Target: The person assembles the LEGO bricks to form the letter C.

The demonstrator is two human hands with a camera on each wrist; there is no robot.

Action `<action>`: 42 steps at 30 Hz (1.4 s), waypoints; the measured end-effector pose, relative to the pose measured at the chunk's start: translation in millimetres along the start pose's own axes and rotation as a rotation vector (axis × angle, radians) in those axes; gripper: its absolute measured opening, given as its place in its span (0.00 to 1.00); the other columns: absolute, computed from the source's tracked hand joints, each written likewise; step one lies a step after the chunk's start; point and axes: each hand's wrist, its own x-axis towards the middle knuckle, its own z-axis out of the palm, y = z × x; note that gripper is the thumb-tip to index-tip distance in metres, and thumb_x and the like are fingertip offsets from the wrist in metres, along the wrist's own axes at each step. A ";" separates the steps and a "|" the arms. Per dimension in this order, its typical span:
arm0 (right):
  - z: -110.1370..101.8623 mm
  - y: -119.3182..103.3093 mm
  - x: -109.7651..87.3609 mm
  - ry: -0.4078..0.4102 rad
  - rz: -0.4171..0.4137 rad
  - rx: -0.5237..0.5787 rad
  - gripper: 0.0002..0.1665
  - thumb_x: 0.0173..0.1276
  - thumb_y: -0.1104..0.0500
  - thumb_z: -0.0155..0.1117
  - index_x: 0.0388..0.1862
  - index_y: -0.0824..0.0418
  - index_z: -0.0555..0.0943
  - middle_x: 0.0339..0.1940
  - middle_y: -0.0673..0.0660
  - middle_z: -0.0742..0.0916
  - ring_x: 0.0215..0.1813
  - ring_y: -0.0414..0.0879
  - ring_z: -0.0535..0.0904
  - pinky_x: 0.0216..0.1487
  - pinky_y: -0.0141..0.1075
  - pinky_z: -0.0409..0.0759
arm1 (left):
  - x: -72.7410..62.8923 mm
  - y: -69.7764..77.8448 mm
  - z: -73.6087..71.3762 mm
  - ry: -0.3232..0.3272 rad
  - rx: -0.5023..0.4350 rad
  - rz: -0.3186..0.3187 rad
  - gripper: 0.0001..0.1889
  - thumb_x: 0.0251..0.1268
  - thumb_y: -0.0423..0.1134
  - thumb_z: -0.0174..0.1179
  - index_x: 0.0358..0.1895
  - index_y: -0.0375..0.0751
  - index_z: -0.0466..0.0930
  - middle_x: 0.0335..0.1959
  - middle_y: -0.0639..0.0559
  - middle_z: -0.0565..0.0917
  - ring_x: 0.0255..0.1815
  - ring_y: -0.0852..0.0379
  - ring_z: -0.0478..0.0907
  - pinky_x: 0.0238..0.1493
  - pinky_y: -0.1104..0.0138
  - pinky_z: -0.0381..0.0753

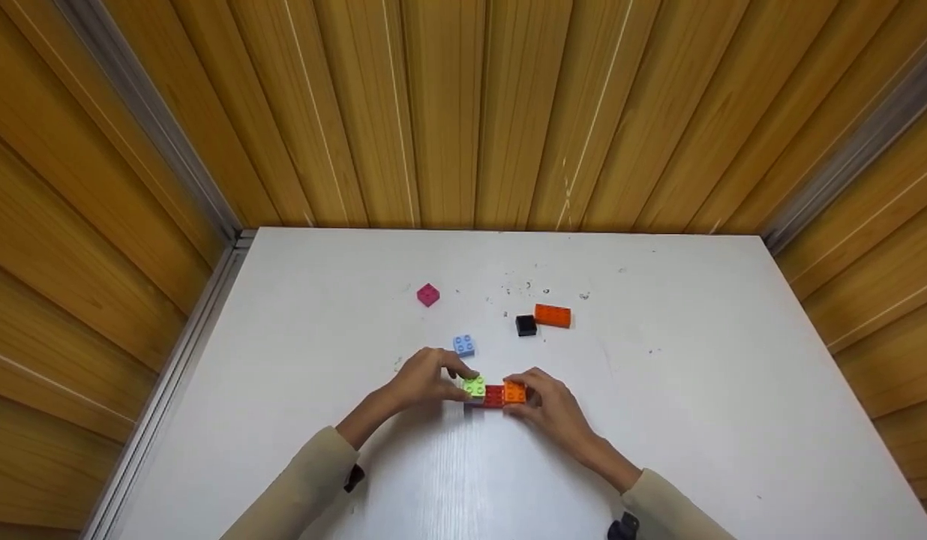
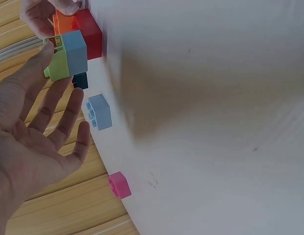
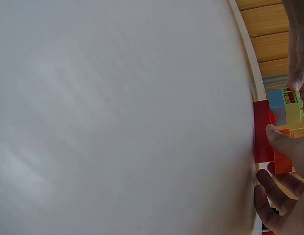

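My left hand pinches a lime green brick between thumb and fingertips. A light blue brick sits directly beneath the green one, best seen in the wrist views. Both are at the left end of a long red brick; whether the blue brick is pressed fully onto its studs I cannot tell. At the red brick's right end, a small orange brick sits on top, pinched by my right hand. A face print shows on the green brick's side.
Beyond my hands lie a loose light blue brick, a black brick against a longer orange brick, and a pink brick farther left. Wood-patterned walls border the white table. Dark specks mark its far part.
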 end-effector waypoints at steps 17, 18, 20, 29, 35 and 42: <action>0.2 2.7 -9.9 0.004 0.035 -0.011 0.23 0.58 0.56 0.79 0.54 0.55 0.86 0.44 0.48 0.86 0.38 0.40 0.76 0.40 0.28 0.77 | -5.8 5.8 16.3 0.075 0.122 0.035 0.17 0.53 0.39 0.78 0.48 0.44 0.91 0.42 0.53 0.92 0.43 0.51 0.87 0.46 0.66 0.82; 0.3 3.2 -11.5 0.001 0.042 -0.011 0.23 0.58 0.56 0.79 0.54 0.55 0.86 0.44 0.49 0.87 0.38 0.40 0.76 0.40 0.28 0.77 | -6.4 5.7 18.1 0.078 0.138 0.045 0.17 0.53 0.40 0.79 0.48 0.44 0.91 0.42 0.53 0.92 0.42 0.51 0.87 0.45 0.67 0.81; 0.3 3.7 -13.0 -0.005 0.055 -0.015 0.23 0.58 0.56 0.79 0.54 0.55 0.86 0.44 0.48 0.87 0.38 0.40 0.76 0.40 0.28 0.77 | -7.4 5.2 20.7 0.084 0.157 0.061 0.17 0.53 0.41 0.79 0.48 0.45 0.91 0.41 0.54 0.92 0.41 0.52 0.86 0.44 0.70 0.80; 0.3 0.5 -6.4 0.003 0.024 -0.010 0.23 0.58 0.57 0.80 0.54 0.55 0.87 0.43 0.48 0.86 0.38 0.38 0.75 0.39 0.28 0.76 | -9.9 0.2 21.1 0.126 0.236 0.112 0.18 0.55 0.45 0.78 0.50 0.48 0.91 0.42 0.55 0.92 0.42 0.55 0.86 0.45 0.68 0.76; 0.4 -0.3 -2.1 0.018 0.001 -0.017 0.23 0.58 0.58 0.79 0.54 0.57 0.86 0.42 0.48 0.86 0.37 0.38 0.75 0.39 0.28 0.76 | -9.6 2.5 22.3 0.152 0.412 0.152 0.20 0.55 0.47 0.77 0.52 0.50 0.90 0.45 0.58 0.91 0.45 0.57 0.84 0.47 0.66 0.77; 1.6 -1.4 -0.5 0.023 -0.004 -0.019 0.23 0.59 0.55 0.78 0.54 0.56 0.86 0.43 0.48 0.86 0.38 0.39 0.76 0.39 0.28 0.76 | -11.0 5.3 23.1 0.154 0.581 0.193 0.24 0.52 0.47 0.79 0.54 0.49 0.86 0.51 0.53 0.89 0.52 0.54 0.84 0.53 0.60 0.80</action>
